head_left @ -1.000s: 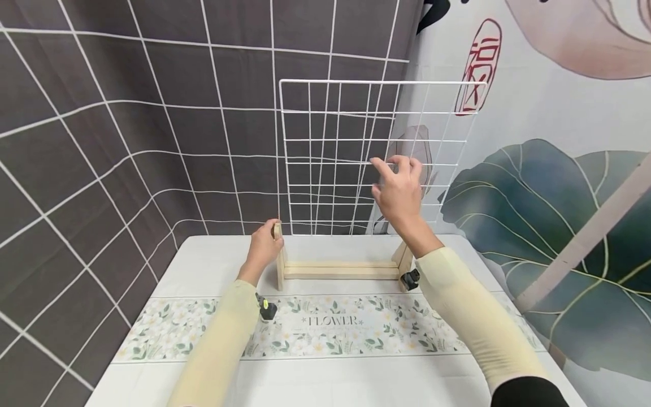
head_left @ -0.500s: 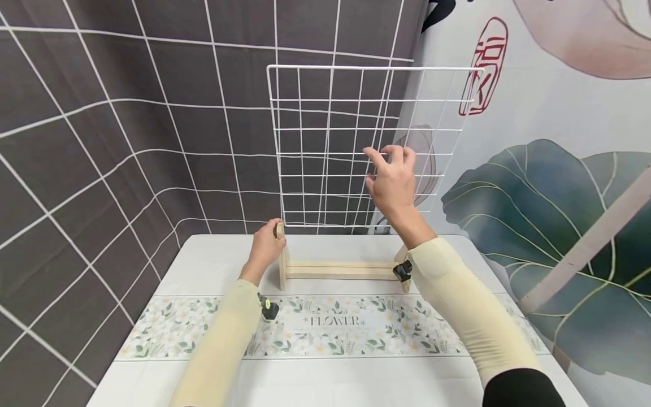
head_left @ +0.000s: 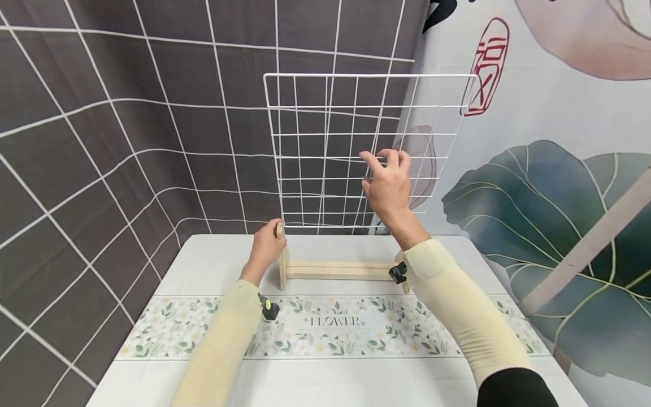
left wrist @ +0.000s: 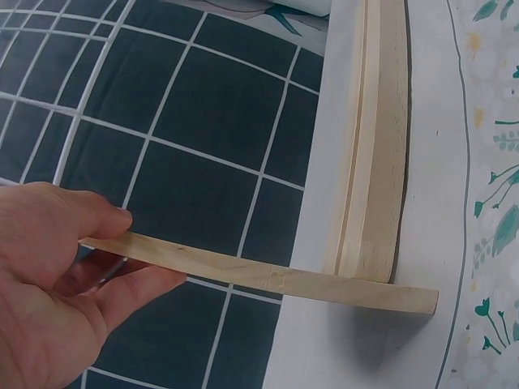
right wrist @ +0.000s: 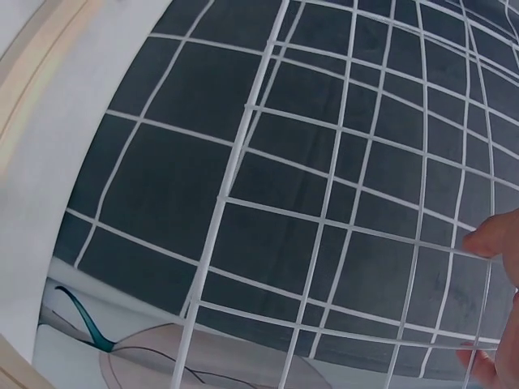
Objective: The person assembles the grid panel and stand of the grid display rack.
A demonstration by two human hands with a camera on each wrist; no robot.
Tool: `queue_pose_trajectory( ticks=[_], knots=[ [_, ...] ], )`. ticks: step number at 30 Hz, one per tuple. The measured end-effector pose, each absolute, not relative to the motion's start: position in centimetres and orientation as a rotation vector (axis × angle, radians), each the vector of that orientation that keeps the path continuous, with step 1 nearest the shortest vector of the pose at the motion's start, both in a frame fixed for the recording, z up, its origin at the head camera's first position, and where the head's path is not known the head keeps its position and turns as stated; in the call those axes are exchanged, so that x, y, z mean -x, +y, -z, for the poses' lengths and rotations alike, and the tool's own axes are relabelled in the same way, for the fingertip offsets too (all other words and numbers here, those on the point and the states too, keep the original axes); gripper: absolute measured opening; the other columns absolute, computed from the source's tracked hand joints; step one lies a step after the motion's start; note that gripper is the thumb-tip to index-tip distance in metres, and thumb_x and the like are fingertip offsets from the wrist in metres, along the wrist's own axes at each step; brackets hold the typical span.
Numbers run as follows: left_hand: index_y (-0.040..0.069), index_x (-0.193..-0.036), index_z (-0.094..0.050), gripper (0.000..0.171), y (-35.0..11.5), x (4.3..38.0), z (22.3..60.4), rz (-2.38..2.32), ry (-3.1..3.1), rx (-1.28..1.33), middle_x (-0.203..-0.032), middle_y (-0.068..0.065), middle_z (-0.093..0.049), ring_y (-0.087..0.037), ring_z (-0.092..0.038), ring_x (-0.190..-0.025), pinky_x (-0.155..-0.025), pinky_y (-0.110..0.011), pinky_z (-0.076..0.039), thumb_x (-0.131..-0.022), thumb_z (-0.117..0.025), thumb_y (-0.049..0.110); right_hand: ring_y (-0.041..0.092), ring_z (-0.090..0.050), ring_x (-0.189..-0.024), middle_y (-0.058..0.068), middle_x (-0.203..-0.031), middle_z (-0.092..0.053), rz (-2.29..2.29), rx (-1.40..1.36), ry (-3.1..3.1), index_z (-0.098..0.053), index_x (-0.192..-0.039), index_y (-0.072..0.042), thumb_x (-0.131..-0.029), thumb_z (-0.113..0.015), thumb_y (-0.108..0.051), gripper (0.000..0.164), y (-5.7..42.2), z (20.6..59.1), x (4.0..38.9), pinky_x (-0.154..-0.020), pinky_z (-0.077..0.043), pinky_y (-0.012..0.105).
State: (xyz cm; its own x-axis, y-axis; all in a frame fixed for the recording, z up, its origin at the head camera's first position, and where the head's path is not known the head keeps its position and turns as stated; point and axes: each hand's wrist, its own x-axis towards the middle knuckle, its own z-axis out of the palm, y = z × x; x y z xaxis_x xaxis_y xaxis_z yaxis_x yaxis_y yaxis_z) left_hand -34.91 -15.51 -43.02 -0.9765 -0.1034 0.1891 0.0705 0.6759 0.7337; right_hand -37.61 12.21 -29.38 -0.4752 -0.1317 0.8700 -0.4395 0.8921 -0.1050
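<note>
My left hand [head_left: 267, 243] pinches the top of the left upright of a pale wooden stand [head_left: 341, 271]. In the left wrist view, thumb and fingers lie on opposite faces of this flat wooden upright [left wrist: 268, 274]; a long grooved crossbar [left wrist: 377, 154] runs off from it. With its fingers curled at the wires, my right hand [head_left: 389, 183] holds a white wire grid panel [head_left: 366, 75] upright above the stand. The panel's lower edge is level with the upright's top in the head view; I cannot tell whether they touch. My right forearm partly hides the stand's right end.
A white table [head_left: 325, 379] bears a printed floral band with the word FLOWER. Behind it hangs a dark curtain [head_left: 193, 130] with white grid lines, against which the panel's wires blend. To the right is a pale cloth with a large leaf print [head_left: 534, 215].
The wire panel and right hand have shifted left; the panel rose, then its top edge came down a little. The left hand keeps its hold on the stand.
</note>
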Motion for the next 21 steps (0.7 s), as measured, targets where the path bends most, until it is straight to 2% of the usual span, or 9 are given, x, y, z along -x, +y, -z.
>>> queue_pose_trajectory(
  ticks=[21],
  knots=[
    [0.007,-0.146,-0.050,0.056,-15.32,34.94,43.20,1.183,-2.674,-0.037,-0.133,-0.025,-0.065,-0.040,-0.065,-0.122,-0.105,-0.051,-0.053,-0.093,-0.065,0.004,0.047,-0.047,-0.123,0.022,-0.123,-0.058,-0.413,-0.386,-2.070,-0.068,-0.128,-0.019,-0.082,-0.076,-0.006,0.048,11.95,30.29,37.88,-0.076,-0.061,0.053]
  ],
)
